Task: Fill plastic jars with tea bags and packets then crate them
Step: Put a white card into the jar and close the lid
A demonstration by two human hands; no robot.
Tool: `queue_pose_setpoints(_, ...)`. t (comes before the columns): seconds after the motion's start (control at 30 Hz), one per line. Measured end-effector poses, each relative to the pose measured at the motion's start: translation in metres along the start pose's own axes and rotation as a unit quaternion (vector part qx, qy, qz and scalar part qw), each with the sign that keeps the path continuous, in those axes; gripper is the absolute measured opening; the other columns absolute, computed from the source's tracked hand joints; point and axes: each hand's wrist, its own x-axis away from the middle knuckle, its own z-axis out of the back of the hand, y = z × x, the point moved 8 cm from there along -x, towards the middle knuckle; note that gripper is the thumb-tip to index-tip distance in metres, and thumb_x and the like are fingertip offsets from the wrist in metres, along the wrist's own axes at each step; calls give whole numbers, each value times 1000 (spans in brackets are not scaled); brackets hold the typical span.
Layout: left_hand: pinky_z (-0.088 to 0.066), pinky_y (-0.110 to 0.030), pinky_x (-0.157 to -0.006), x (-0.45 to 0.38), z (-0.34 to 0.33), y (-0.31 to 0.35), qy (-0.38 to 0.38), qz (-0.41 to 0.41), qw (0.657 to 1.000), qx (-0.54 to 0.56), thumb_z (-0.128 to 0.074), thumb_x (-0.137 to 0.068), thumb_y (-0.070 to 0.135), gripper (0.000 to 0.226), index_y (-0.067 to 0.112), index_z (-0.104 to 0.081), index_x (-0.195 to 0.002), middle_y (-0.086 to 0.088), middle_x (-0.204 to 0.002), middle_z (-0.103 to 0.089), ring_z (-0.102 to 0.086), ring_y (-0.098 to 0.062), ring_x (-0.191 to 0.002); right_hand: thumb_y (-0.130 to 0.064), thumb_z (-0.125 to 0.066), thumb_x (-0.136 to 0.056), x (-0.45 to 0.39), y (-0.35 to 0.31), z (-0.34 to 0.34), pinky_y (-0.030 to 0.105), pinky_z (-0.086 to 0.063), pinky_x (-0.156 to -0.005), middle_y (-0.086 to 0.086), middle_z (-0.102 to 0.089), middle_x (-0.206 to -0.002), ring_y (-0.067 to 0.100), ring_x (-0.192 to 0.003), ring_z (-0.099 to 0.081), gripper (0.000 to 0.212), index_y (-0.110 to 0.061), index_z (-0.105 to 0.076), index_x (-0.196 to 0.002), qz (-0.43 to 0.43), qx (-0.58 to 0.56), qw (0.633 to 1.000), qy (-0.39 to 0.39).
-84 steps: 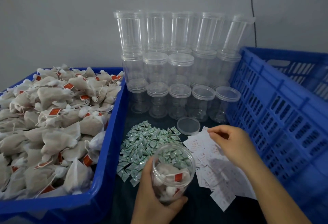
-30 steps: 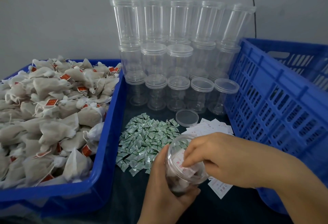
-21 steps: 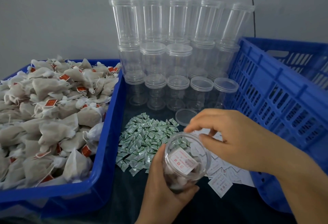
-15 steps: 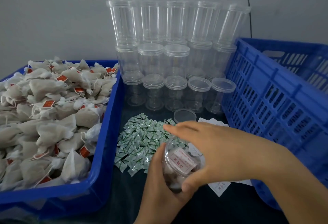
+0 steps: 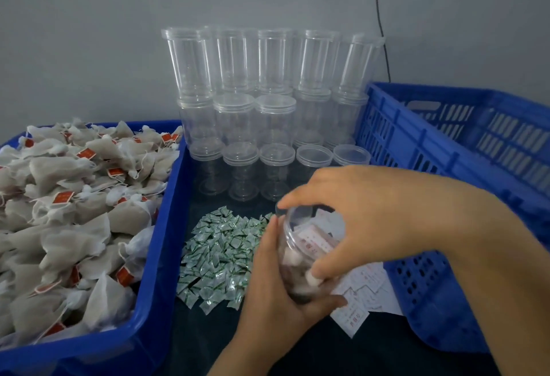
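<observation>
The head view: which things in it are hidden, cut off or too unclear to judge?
- Loose lid: the right hand covers its place; whether it sits on the held jar cannot be told.
- Printed slip inside the jar: text too small and blurred.
- Jar's base: wrapped by the left hand.
- Tea bag bin: cut by the left and bottom edges.
- Blue crate: floor hidden by its wall; cut by the right edge.
</observation>
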Motion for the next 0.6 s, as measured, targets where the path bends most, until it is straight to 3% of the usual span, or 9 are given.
queue_pose_setpoints(0.07, -43, -28, -104, -17, -7, 11, -1, -22, 1000, -12, -90, -51, 45, 118, 64, -8, -134, 18, -145, -33, -39, -1, -132, -70, -70, -66, 14, 15, 22, 23, -46, -86, -30, -42, -121, -1, -111, -47, 83, -63, -30, -138, -34, -17, 999, 28)
queue_pose_setpoints(0.13, -41, -33, -107, -32, -17, 18, -18, -38, 998, -38, -86, -53, 54, 114, 66, -5, -131, 17, -146, -34, -37, -1, -133, -76, -65, -57, 33, 33, 47, 21, -41, -84, -30, -46, -127, -4, -109, -47, 87, -64, -34, -137, -75, -39, 994, 69)
queue_pose_setpoints(0.27, -33, -4, -99, -50, -46, 27, -53, -56, 994, -73, -70, -59, 65, 94, 65, -6, -128, 35, -138, -30, -33, 15, -125, -84, -59, -44, 83, 65, 107, 21, -37, -69, -20, -57, -119, -6, -90, -53, 90, -66, -42, -130, -152, -46, 968, 192)
queue_pose_setpoints(0.33, -31, 3, -91, -54, -62, 28, -68, -62, 992, -83, -68, -65, 61, 81, 62, -15, -126, 41, -127, -33, -33, 22, -120, -81, -60, -41, 108, 81, 133, 22, -38, -65, -13, -59, -116, -1, -83, -56, 85, -64, -47, -124, -178, -71, 945, 266)
queue_pose_setpoints(0.4, -30, 4, -89, -55, -75, 30, -84, -76, 989, -97, -72, -76, 44, 65, 58, -27, -121, 40, -120, -39, -36, 24, -115, -72, -66, -47, 133, 106, 154, 25, -44, -63, -8, -58, -114, 14, -84, -61, 74, -55, -53, -117, -197, -129, 910, 340)
queue_pose_setpoints(0.5, -33, 3, -88, -54, -91, 33, -114, -90, 981, -130, -67, -85, 32, 43, 52, -40, -113, 37, -113, -45, -37, 27, -108, -53, -75, -75, 166, 157, 173, 24, -46, -66, -11, -57, -106, 23, -95, -60, 48, -42, -54, -117, -267, -161, 862, 401)
queue_pose_setpoints(0.6, -33, 6, -80, -58, -102, 37, -128, -88, 979, -132, -64, -87, 31, 35, 42, -48, -116, 38, -109, -46, -34, 33, -101, -52, -77, -77, 172, 204, 171, 27, -50, -63, 0, -55, -108, 23, -88, -61, 48, -35, -56, -117, -377, -92, 858, 336)
